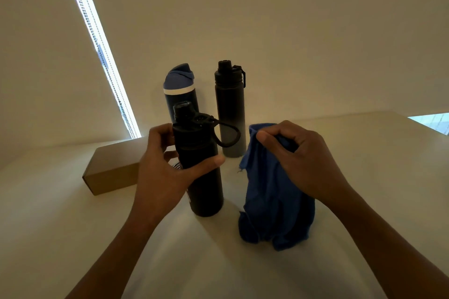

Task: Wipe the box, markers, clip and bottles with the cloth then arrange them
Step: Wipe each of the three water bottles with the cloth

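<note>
Gripping a black bottle around its upper body, the left hand has thumb in front and fingers wrapped behind. Bottle long axis near upright, cap pointing up and leaning slightly away from the right hand, base down toward the counter; contact with the counter unclear. Its carry loop hangs off the cap toward the right hand. Right hand pinches the top edge of a blue cloth, which hangs down crumpled, lower end bunched on the counter just below that hand. Beyond the hands, two more bottles stand upright: a blue-lidded bottle behind the held one, and a tall black-to-grey bottle between the hands. A brown box lies flat beside and partly behind the left hand, long axis running away from it sideways.
</note>
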`<action>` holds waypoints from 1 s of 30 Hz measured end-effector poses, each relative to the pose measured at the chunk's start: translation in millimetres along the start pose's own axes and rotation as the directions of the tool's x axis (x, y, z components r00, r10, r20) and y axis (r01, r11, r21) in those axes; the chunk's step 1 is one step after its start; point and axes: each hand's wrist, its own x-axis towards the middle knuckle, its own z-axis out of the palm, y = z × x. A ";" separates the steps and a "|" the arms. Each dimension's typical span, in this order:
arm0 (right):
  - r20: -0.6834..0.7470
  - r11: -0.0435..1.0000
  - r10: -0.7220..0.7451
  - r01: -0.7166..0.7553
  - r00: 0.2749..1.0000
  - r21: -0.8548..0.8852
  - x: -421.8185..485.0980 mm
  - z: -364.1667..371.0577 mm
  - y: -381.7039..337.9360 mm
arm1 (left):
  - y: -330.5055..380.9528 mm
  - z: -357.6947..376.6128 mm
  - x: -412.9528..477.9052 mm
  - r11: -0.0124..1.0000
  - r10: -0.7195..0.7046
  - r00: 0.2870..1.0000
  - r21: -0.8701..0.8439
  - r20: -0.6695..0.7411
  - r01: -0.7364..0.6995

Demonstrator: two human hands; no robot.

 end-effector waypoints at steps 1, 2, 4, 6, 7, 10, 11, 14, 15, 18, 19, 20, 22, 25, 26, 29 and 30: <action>0.004 1.000 0.002 -0.002 1.000 -0.001 0.1 0.6 3.3 | -1.8 -3.3 2.4 1.000 -0.012 0.999 0.007 0.037 0.012; 0.010 1.000 0.001 -0.001 1.000 -0.001 -0.1 0.9 6.2 | -4.3 -7.9 4.8 1.000 -0.027 0.996 0.008 0.087 0.027; 0.020 1.000 -0.003 0.003 1.000 0.003 -0.1 1.4 10.9 | -8.9 -18.8 8.2 0.998 -0.041 0.978 -0.031 0.207 0.048; 0.033 0.999 -0.027 0.026 0.999 0.027 -0.3 1.9 12.5 | -9.8 -29.7 9.3 0.991 -0.020 0.953 -0.121 0.301 0.059; 0.043 0.998 -0.048 0.045 0.998 0.047 -0.7 2.6 12.6 | -9.3 -34.4 9.5 0.984 -0.010 0.944 -0.164 0.329 0.068; 0.117 0.990 -0.122 0.112 0.986 0.083 -4.2 7.7 9.7 | -12.6 -40.6 13.5 0.985 -0.002 0.930 -0.162 0.368 0.066; 0.159 0.987 -0.150 0.139 0.976 0.079 -6.2 10.8 8.5 | -14.7 -39.9 15.1 0.989 -0.015 0.931 -0.130 0.365 0.067; 0.268 0.965 -0.259 0.262 0.928 0.024 -12.1 22.3 7.4 | -19.7 -34.6 17.5 0.996 -0.051 0.945 -0.051 0.324 0.071; 0.282 0.956 -0.284 0.293 0.916 0.011 -13.6 26.4 7.4 | -20.1 -32.4 17.1 0.997 -0.051 0.951 -0.042 0.306 0.067; 0.298 0.940 -0.322 0.341 0.899 -0.011 -16.1 39.5 7.7 | -15.4 -27.4 13.2 0.997 -0.039 0.968 -0.061 0.249 0.056; 0.309 0.934 -0.333 0.356 0.891 -0.022 -17.0 44.3 8.1 | -13.5 -26.0 12.1 0.997 -0.027 0.973 -0.067 0.229 0.043; 0.326 0.929 -0.342 0.369 0.881 -0.025 -17.8 49.0 9.2 | -11.9 -24.7 11.0 0.996 -0.020 0.978 -0.078 0.208 0.037; 0.384 0.925 -0.342 0.379 0.857 -0.022 -19.1 55.7 12.3 | -10.7 -22.6 9.8 0.991 -0.020 0.988 -0.128 0.155 0.041; 0.546 0.908 -0.303 0.411 0.781 -0.083 -22.1 59.7 17.0 | -12.9 -22.4 11.0 0.972 -0.087 0.993 -0.210 0.084 0.103; 0.588 0.898 -0.291 0.427 0.755 -0.105 -22.4 59.9 18.5 | -15.2 -23.0 12.4 0.967 -0.111 0.992 -0.223 0.065 0.123; 0.595 0.896 -0.282 0.428 0.753 -0.117 -23.1 56.6 17.5 | -19.4 -22.5 14.0 0.963 -0.169 0.984 -0.200 0.064 0.178; 0.553 0.895 -0.307 0.433 0.775 -0.110 -21.8 55.7 15.9 | -18.4 -21.0 13.4 0.963 -0.181 0.980 -0.186 0.079 0.193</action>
